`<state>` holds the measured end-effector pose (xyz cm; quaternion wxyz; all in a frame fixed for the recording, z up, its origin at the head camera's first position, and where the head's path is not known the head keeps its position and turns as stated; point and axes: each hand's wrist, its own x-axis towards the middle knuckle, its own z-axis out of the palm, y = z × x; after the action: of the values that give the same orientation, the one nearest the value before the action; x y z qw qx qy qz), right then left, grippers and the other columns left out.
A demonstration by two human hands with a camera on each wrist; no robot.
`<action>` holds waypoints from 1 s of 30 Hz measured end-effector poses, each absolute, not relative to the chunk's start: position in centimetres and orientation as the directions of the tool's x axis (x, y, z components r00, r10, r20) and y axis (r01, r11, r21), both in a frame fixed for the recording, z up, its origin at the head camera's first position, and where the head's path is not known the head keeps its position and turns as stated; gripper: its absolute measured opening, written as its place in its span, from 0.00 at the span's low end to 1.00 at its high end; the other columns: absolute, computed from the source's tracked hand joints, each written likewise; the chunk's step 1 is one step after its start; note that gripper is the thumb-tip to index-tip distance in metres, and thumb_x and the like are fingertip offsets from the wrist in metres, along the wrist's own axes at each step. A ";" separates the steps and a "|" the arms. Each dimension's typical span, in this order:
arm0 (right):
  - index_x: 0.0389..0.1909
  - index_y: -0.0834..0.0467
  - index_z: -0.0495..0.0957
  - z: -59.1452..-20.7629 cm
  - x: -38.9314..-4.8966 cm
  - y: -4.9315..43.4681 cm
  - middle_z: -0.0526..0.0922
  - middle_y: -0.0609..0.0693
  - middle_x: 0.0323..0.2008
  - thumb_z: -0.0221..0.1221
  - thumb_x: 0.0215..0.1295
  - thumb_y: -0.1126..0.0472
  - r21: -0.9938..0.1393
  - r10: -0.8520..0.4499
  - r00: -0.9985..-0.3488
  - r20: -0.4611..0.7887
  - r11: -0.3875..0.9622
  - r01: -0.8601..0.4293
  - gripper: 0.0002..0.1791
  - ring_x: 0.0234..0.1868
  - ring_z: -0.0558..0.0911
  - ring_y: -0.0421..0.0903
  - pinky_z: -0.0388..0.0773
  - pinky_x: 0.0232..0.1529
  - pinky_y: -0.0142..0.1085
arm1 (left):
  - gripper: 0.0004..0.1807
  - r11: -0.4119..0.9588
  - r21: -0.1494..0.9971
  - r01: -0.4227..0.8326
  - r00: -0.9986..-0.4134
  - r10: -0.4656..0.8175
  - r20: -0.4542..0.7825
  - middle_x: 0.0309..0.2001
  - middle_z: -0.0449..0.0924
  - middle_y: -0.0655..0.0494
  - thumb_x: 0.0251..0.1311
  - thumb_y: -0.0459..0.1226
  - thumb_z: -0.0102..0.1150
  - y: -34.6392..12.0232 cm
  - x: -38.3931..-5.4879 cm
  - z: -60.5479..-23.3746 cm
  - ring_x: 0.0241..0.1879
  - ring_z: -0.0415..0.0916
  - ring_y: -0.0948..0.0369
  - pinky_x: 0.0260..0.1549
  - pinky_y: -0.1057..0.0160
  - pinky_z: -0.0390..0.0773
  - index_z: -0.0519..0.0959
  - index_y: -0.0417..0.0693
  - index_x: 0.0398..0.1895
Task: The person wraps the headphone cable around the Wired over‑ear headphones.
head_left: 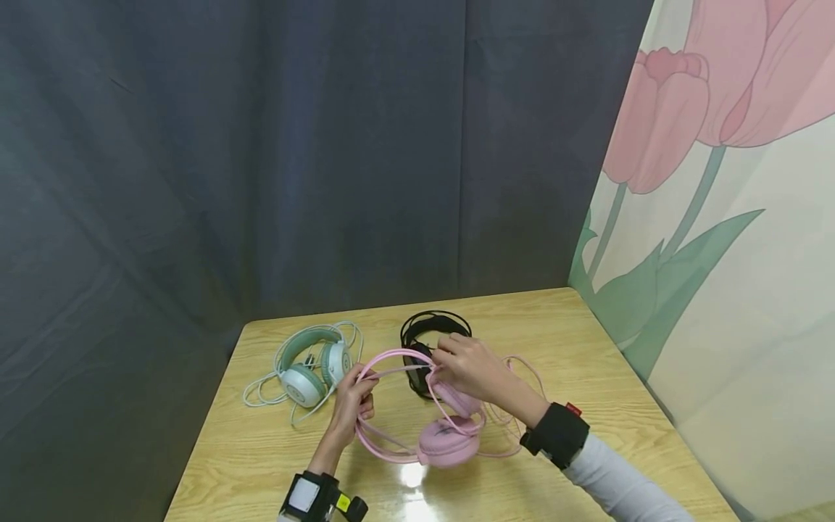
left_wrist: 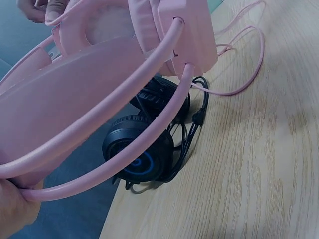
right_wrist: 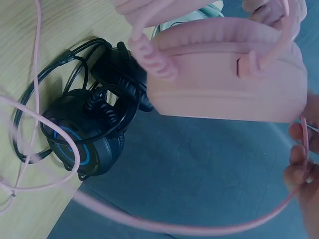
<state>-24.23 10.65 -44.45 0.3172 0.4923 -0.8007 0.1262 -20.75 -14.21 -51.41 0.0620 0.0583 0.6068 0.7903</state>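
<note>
My left hand (head_left: 351, 402) grips the headband of a pair of pink headphones (head_left: 449, 444), lifted and turned on its side with both earcups toward the right. In the left wrist view, part of the left hand (left_wrist: 17, 209) shows at the band's twin tubes. Beside the upper earcup, my right hand (head_left: 466, 362) has curled fingers. Those fingers (right_wrist: 298, 172) hold the thin pink cable (right_wrist: 199, 230) close to the earcup in the right wrist view. From there the cable sweeps down in a long loop.
Mint-green and white headphones (head_left: 303, 383) lie on the wooden table (head_left: 261, 464) to the left, with their pale cord around them. Black headphones (left_wrist: 142, 154) lie behind the pink pair. More pink cord lies to the right. A dark curtain (head_left: 359, 159) hangs behind the table.
</note>
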 end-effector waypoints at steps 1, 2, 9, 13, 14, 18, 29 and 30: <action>0.26 0.54 0.74 -44.5 -24.3 10.7 0.68 0.43 0.27 0.63 0.45 0.56 0.102 -0.711 -0.317 0.628 0.478 -0.872 0.09 0.24 0.65 0.38 0.66 0.20 0.26 | 0.11 -0.253 0.967 -0.024 -0.984 0.176 0.021 0.13 0.51 0.57 0.57 0.33 0.45 -14.3 -20.7 -51.4 0.08 0.49 0.68 0.04 0.73 0.51 0.61 0.33 0.38; 0.27 0.54 0.75 -44.5 -24.3 10.7 0.68 0.43 0.28 0.62 0.47 0.58 0.095 -0.712 -0.318 0.626 0.474 -0.875 0.07 0.25 0.65 0.38 0.66 0.21 0.26 | 0.11 -0.252 0.968 -0.022 -0.983 0.183 0.026 0.13 0.51 0.57 0.57 0.33 0.45 -14.3 -20.7 -51.4 0.08 0.49 0.68 0.04 0.73 0.51 0.61 0.34 0.37; 0.32 0.56 0.75 -44.6 -24.6 10.7 0.71 0.44 0.32 0.59 0.50 0.66 0.029 -0.707 -0.334 0.623 0.448 -0.894 0.07 0.31 0.68 0.38 0.69 0.28 0.27 | 0.08 -0.277 0.961 -0.002 -0.977 0.204 0.057 0.12 0.52 0.56 0.56 0.32 0.45 -14.2 -20.5 -51.7 0.07 0.49 0.68 0.04 0.73 0.51 0.62 0.36 0.36; 0.29 0.54 0.74 -44.8 -25.0 11.0 0.71 0.42 0.27 0.61 0.49 0.58 -0.023 -0.658 -0.389 0.645 0.493 -0.870 0.07 0.25 0.70 0.36 0.69 0.23 0.27 | 0.08 -0.296 0.955 0.006 -0.974 0.215 0.072 0.12 0.52 0.56 0.57 0.32 0.45 -14.3 -20.5 -51.9 0.07 0.49 0.69 0.04 0.73 0.51 0.62 0.36 0.36; 0.28 0.54 0.74 -44.9 -25.1 11.1 0.71 0.41 0.26 0.62 0.48 0.56 -0.036 -0.643 -0.406 0.650 0.507 -0.861 0.09 0.24 0.70 0.35 0.69 0.21 0.27 | 0.08 -0.300 0.954 0.009 -0.973 0.218 0.077 0.12 0.52 0.56 0.56 0.32 0.45 -14.4 -20.4 -51.9 0.07 0.48 0.69 0.04 0.73 0.50 0.62 0.36 0.36; 0.27 0.52 0.73 -45.4 -25.4 11.6 0.70 0.40 0.25 0.62 0.48 0.51 -0.059 -0.620 -0.444 0.647 0.540 -0.840 0.11 0.21 0.69 0.33 0.66 0.17 0.26 | 0.10 -0.313 0.950 0.016 -0.968 0.233 0.093 0.12 0.52 0.56 0.56 0.32 0.46 -14.6 -20.3 -52.0 0.07 0.48 0.68 0.03 0.73 0.50 0.61 0.34 0.36; 0.33 0.55 0.76 -46.9 -25.6 12.2 0.73 0.43 0.32 0.55 0.51 0.72 -0.178 -0.635 -0.427 0.644 0.419 -0.890 0.11 0.32 0.72 0.37 0.70 0.29 0.27 | 0.09 -0.324 0.946 0.029 -0.960 0.255 0.117 0.12 0.53 0.54 0.55 0.30 0.45 -14.8 -19.6 -52.7 0.07 0.48 0.67 0.02 0.71 0.49 0.62 0.32 0.37; 0.34 0.54 0.76 -47.1 -25.6 12.3 0.73 0.42 0.31 0.57 0.51 0.68 -0.185 -0.619 -0.442 0.650 0.434 -0.881 0.09 0.30 0.72 0.35 0.70 0.28 0.26 | 0.09 -0.331 0.943 0.032 -0.959 0.255 0.122 0.12 0.53 0.54 0.56 0.30 0.44 -14.9 -19.5 -52.8 0.07 0.48 0.67 0.02 0.71 0.49 0.61 0.32 0.37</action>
<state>-25.56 12.29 -47.11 0.2527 0.4641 -0.8083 0.2598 -19.49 -14.85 -52.78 0.0689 0.1249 0.5741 0.8063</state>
